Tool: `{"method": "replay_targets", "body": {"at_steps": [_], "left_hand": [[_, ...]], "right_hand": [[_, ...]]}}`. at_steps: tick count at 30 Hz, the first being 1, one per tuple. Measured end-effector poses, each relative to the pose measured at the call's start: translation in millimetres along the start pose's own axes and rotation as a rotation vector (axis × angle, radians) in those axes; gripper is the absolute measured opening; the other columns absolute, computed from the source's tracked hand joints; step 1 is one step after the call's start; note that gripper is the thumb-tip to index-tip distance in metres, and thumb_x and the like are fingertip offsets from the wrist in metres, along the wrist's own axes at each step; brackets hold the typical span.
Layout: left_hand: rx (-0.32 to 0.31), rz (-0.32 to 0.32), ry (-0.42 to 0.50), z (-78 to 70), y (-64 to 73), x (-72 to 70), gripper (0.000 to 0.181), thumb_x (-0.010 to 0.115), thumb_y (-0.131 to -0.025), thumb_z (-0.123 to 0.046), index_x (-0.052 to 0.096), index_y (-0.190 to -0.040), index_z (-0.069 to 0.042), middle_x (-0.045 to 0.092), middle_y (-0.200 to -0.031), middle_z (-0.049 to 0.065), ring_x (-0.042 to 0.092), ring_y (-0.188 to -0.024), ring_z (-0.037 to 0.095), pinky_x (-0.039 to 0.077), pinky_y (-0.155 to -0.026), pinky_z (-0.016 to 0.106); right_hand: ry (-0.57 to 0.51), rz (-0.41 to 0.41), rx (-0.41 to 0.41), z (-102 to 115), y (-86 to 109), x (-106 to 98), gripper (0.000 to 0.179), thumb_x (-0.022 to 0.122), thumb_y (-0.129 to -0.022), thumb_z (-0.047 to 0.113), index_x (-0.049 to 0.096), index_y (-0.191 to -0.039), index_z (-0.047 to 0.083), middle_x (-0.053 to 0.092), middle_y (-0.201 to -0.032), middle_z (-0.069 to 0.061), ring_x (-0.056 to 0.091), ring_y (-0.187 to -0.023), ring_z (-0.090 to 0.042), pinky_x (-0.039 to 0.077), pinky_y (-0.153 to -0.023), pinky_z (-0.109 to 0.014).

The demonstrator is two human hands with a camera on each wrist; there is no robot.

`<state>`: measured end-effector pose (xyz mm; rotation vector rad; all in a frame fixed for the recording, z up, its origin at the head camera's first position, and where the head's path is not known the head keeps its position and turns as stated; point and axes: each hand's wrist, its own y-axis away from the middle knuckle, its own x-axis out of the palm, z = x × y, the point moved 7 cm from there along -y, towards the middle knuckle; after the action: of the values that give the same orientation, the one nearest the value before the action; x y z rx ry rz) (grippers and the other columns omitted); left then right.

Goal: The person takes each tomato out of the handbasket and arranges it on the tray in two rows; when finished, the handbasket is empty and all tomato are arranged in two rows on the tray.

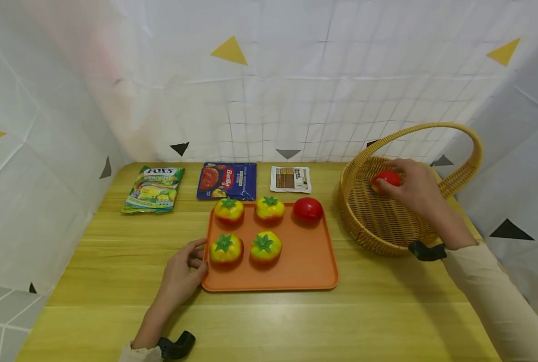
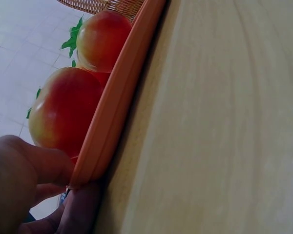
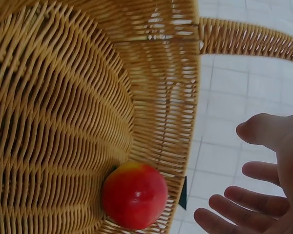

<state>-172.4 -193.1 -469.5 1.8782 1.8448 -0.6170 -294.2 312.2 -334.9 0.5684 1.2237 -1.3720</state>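
My left hand (image 1: 180,275) pinches the left rim of an orange tray (image 1: 305,264), as the left wrist view shows up close. On the tray, several red-and-yellow toy tomatoes (image 1: 225,249) sit with green leafy tops up, and one red tomato (image 1: 308,210) lies at the back right with no leaves showing. My right hand (image 1: 415,186) is over the wicker basket (image 1: 356,221). A red toy tomato (image 3: 136,195) lies inside against the basket wall. In the right wrist view the fingers are spread apart from it, holding nothing.
Along the back lie a green candy bag (image 1: 154,190), a blue Barilla pouch (image 1: 228,181) and a small white-and-brown packet (image 1: 290,179). The basket's tall arched handle (image 1: 431,125) rises above my right hand. White sheeting hangs behind and beside the wooden table (image 1: 269,327).
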Motion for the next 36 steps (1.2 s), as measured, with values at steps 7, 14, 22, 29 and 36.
{"method": "replay_targets", "body": {"at_steps": [7,14,22,29,36], "left_hand": [[0.000,0.000,0.001,0.0,0.1,-0.1,0.053,0.067,-0.085,-0.001,0.060,-0.137,-0.012,0.066,-0.099,0.006,0.066,-0.081,0.015,0.053,-0.071,0.031],[-0.006,0.005,-0.002,0.3,0.4,0.7,0.053,0.068,-0.086,-0.002,0.059,-0.138,-0.012,0.066,-0.099,0.006,0.066,-0.082,0.015,0.053,-0.071,0.031],[-0.007,0.003,0.000,0.2,0.1,0.6,0.054,0.068,-0.086,-0.002,0.060,-0.138,-0.012,0.066,-0.099,0.006,0.066,-0.082,0.015,0.053,-0.071,0.032],[-0.003,0.004,0.001,1.5,-1.2,2.0,0.054,0.068,-0.086,-0.002,0.059,-0.138,-0.012,0.066,-0.099,0.006,0.066,-0.081,0.014,0.053,-0.071,0.031],[-0.003,-0.002,0.001,0.9,-1.1,0.4,0.054,0.068,-0.086,-0.001,0.059,-0.138,-0.012,0.066,-0.100,0.007,0.066,-0.082,0.015,0.053,-0.071,0.031]], "right_hand": [[-0.003,0.044,0.079,-21.6,-3.6,11.4,0.051,0.069,-0.093,0.027,0.059,-0.130,-0.007,0.061,-0.120,-0.032,0.059,-0.100,-0.048,0.048,-0.074,-0.058],[0.012,0.092,0.122,-39.6,-8.4,23.7,0.055,0.070,-0.093,0.027,0.056,-0.134,-0.007,0.060,-0.119,-0.034,0.059,-0.100,-0.048,0.049,-0.071,-0.056],[0.021,0.216,0.193,-55.4,-15.6,39.1,0.070,0.071,-0.091,0.032,0.045,-0.140,-0.011,0.055,-0.120,-0.037,0.058,-0.098,-0.046,0.050,-0.073,-0.055],[0.023,0.257,0.211,-68.6,-16.2,48.7,0.072,0.073,-0.089,0.030,0.044,-0.138,-0.014,0.052,-0.122,-0.038,0.054,-0.105,-0.053,0.046,-0.081,-0.062],[0.045,0.243,0.199,-75.7,-19.3,52.3,0.071,0.076,-0.086,0.027,0.045,-0.136,-0.012,0.052,-0.122,-0.039,0.053,-0.105,-0.055,0.044,-0.082,-0.065]]}}
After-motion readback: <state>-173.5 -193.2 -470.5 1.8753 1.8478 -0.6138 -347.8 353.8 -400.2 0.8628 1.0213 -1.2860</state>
